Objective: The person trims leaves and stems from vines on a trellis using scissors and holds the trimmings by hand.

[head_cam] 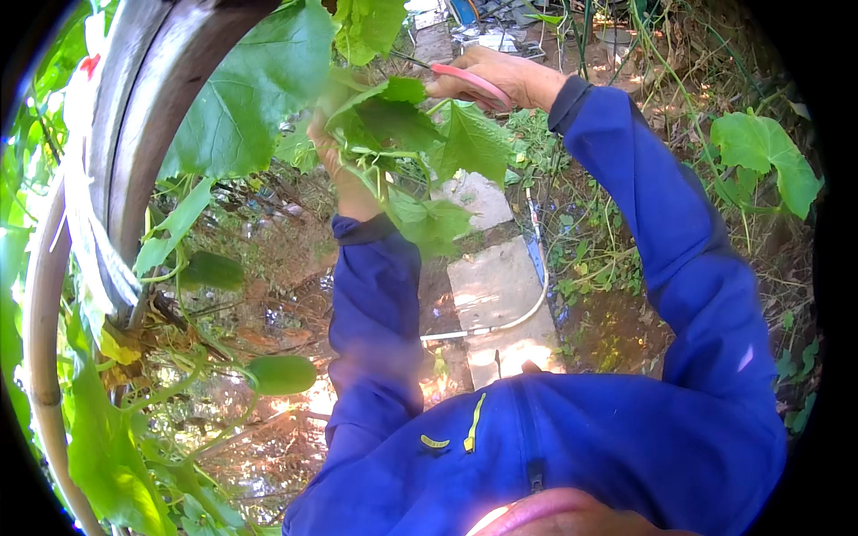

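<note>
In my right hand, at the top of the view, is a pair of scissors with pink-red handles. Their dark blades point left, towards the vine leaves. My left hand reaches up among a leafy vine shoot with thin curling tendrils. Leaves cover most of its fingers, so its grip is hidden. A broad green leaf hangs just left of that hand. Lower left, a pale green gourd-like fruit hangs on the vine, with a darker one above it.
A thick curved wooden pole with white cord tied around it stands at the left. Below me, concrete slabs lie on the soil, crossed by a pale hose. More vine leaves hang at the right.
</note>
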Demonstrator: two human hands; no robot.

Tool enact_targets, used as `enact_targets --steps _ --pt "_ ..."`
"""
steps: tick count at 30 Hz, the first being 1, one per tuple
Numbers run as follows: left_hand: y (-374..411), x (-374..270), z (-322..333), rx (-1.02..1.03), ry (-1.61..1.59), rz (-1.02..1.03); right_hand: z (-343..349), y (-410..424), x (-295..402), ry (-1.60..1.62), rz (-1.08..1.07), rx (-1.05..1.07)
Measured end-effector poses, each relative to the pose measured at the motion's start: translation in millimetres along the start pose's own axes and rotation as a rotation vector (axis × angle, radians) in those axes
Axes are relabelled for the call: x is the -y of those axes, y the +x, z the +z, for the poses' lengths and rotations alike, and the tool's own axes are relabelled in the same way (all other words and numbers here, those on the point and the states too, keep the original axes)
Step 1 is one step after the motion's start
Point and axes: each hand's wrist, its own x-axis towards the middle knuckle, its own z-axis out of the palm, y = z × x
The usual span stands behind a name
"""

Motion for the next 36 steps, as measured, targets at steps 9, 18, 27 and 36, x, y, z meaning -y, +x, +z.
enact_targets --steps 9,18,27,36 --pt "1.5 2.8 -12.9 0.029 0.011 -0.025 -2.6 22.7 69.9 -0.259 0.071 -0.125" --pt "-25.0 -5.0 -20.3 -0.167 0.418 -0.001 -13.1 1.4 69.2 -0.526 0.075 -0.125" --pt "-80.2 -0.9 -12.2 -0.322 0.234 -0.069 -18.0 -40.7 57.2 -0.057 0.126 -0.484" --pt "-168.2 25.9 -67.2 -0.571 0.136 -0.305 84.9 -145.1 2.6 0.173 0.319 -0.311"
